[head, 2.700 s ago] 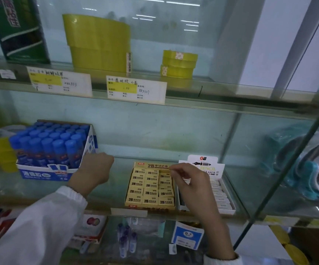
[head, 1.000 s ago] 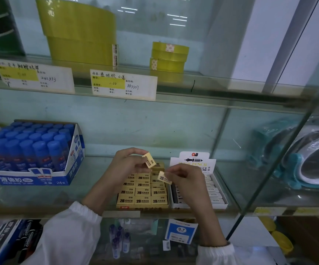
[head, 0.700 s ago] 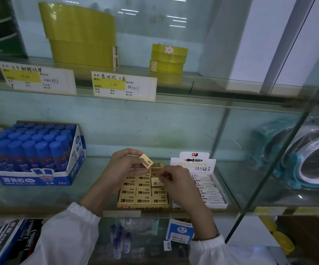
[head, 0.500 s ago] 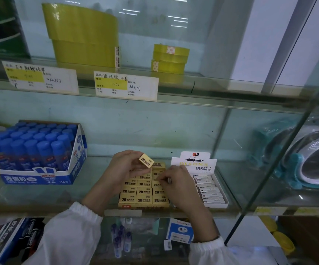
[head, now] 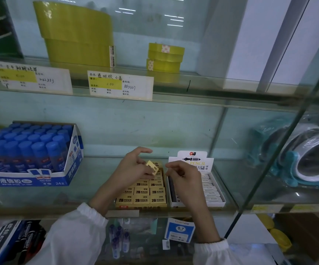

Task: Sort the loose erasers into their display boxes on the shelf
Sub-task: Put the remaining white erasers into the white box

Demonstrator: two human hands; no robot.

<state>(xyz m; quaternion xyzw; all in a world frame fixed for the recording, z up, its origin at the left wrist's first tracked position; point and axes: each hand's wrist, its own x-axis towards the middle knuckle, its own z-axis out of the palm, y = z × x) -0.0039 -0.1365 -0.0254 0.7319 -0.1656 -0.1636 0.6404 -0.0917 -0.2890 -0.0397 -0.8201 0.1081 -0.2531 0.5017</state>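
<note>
Glass shelf (head: 89,176): right hand (head: 183,175), now empty and half-curled, has placed its piece; left hand (head: 135,168) still pinches small yellow eraser (head: 152,167) over yellow cardboard display box (head: 141,199).

Dim, greenish light over the glass shelf (head: 202,92), ceiling strip lights glinting as white streaks in the back panel above it, soft blur on the price labels (head: 120,85) along its front edge, and wide-angle bending skews the metal upright (head: 281,159) to its right.
</note>
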